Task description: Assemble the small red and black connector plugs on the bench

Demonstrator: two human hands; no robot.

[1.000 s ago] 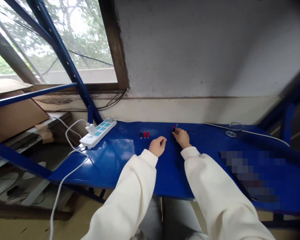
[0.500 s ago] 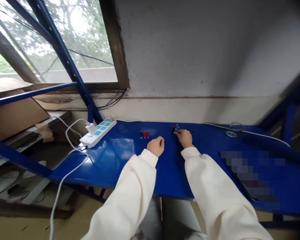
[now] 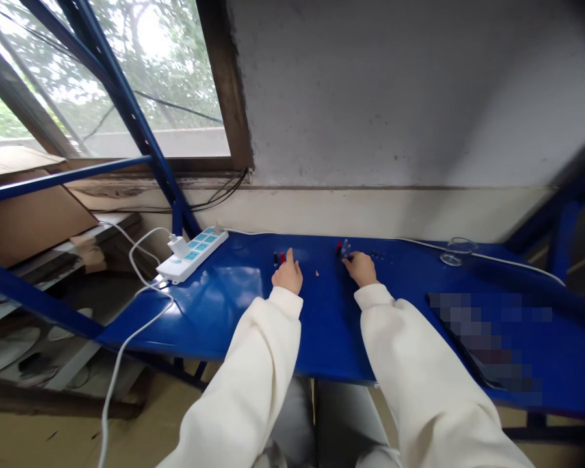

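Both my arms, in white sleeves, reach out over a blue metal table. My left hand is at a short row of small black and red upright pieces; one finger points up over the row's right end, the others are curled, and what they hold is hidden. My right hand rests with curled fingers just below a second small cluster of red and clear pieces. A tiny tan bit lies on the table between my hands.
A white power strip with a plugged-in charger and white cable sits at the table's back left. A clear ring-shaped item and a thin cable lie at the back right. Several tiny dark dots lie beside my right hand. A wall and window stand behind.
My left hand has moved left and forward from the table's middle to the black and red row, covering its right end. The tan bit now shows where that hand was. My right hand barely shifted.
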